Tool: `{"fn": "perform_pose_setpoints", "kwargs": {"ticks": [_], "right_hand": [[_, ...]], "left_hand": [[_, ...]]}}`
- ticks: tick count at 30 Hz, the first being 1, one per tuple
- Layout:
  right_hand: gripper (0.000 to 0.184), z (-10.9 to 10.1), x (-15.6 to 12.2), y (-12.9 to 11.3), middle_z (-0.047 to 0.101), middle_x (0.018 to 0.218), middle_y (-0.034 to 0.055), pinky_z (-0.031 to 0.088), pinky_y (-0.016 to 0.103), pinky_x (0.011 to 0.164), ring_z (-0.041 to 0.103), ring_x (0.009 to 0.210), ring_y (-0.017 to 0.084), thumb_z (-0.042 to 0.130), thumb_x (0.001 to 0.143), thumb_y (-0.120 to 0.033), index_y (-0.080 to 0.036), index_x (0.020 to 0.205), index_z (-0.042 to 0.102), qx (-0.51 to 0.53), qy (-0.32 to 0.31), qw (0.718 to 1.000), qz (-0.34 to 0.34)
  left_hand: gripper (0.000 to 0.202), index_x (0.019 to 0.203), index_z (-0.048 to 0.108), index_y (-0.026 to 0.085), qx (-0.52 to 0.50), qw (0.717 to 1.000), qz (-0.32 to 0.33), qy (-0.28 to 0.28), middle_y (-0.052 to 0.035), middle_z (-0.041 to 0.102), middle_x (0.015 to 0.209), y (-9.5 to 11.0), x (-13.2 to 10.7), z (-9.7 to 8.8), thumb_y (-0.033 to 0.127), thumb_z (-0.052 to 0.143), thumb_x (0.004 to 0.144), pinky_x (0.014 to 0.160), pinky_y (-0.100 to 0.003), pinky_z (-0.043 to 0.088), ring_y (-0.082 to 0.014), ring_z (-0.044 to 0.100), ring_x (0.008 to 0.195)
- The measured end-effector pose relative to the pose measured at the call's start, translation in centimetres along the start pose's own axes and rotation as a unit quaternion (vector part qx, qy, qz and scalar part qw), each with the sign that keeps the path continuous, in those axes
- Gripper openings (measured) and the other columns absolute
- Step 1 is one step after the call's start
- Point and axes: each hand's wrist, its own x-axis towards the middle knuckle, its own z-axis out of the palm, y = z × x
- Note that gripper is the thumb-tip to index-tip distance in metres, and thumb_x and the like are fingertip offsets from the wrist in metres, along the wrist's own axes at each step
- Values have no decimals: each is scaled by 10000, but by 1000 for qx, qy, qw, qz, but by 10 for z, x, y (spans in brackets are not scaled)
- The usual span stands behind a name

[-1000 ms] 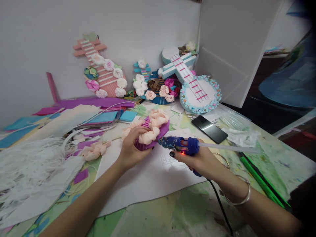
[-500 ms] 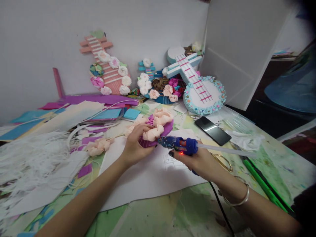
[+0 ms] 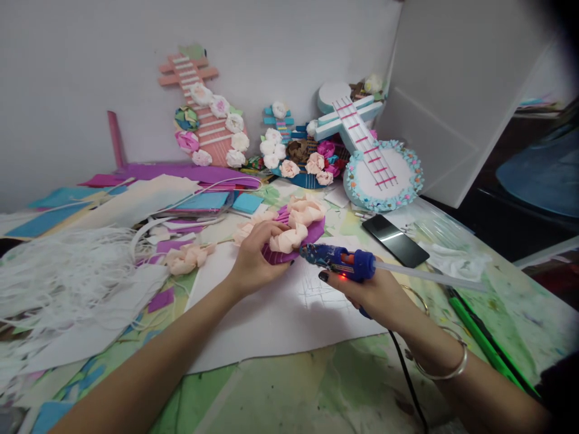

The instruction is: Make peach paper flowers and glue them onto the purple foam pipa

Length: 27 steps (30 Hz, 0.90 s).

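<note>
My left hand [image 3: 256, 256] is closed on a purple foam guitar piece [image 3: 312, 232] decorated with peach paper flowers [image 3: 289, 238], holding it over a white sheet [image 3: 280, 313]. My right hand [image 3: 375, 292] grips a blue hot glue gun [image 3: 346, 262] whose red light is on. Its nozzle points left and touches the edge of the purple piece near the flowers. A clear glue stick [image 3: 429, 277] sticks out of the back of the gun. A black cord [image 3: 404, 377] runs down from it.
Finished craft guitars lean on the wall: a pink one [image 3: 208, 123], a small blue one [image 3: 289, 150] and a white-and-blue one [image 3: 371, 163]. A black phone [image 3: 395, 232] lies right of the flowers. White paper strips [image 3: 58, 283], loose peach flowers [image 3: 185, 259] and foam scraps fill the left. A green tool [image 3: 484, 340] lies at right.
The view has shifted a little, so everything sits slightly further right. Both hands keep the same hold, with the glue gun nozzle still at the purple piece.
</note>
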Motion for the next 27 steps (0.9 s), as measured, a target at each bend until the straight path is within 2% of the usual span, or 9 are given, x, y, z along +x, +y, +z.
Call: {"fn": "perform_pose_setpoints", "kwargs": {"ticks": [9, 16, 22, 27], "right_hand": [[278, -9, -5, -10, 461, 426, -55, 321, 224, 412, 399, 397, 86, 611, 804, -448, -181, 729, 587, 26, -21, 999, 19], [324, -6, -8, -3, 454, 428, -51, 317, 216, 385, 415, 395, 88, 633, 767, -476, -177, 672, 549, 19, -13, 999, 44], [369, -8, -9, -5, 470, 443, -35, 325, 207, 360, 416, 382, 82, 647, 728, -512, -171, 647, 531, 16, 28, 997, 76], [402, -12, -10, -11, 456, 421, -35, 322, 211, 327, 413, 339, 87, 628, 714, -554, -166, 647, 545, 15, 63, 993, 101]], "left_hand": [[309, 896, 550, 215, 27, 1000, 14, -7, -106, 642, 1077, 1, 0, -1, 187, 734, 649, 930, -434, 452, -271, 574, 1082], [264, 859, 573, 215, 44, 999, 26, -16, -90, 654, 1029, 5, 2, -2, 173, 719, 643, 934, -434, 438, -271, 574, 1058], [253, 817, 554, 206, 42, 999, 23, -2, -82, 650, 992, 10, 11, 0, 145, 710, 627, 875, -411, 461, -259, 587, 982], [273, 800, 538, 206, 70, 997, 10, -25, -72, 633, 969, 15, 25, 9, 149, 716, 602, 857, -422, 465, -268, 581, 966]]}}
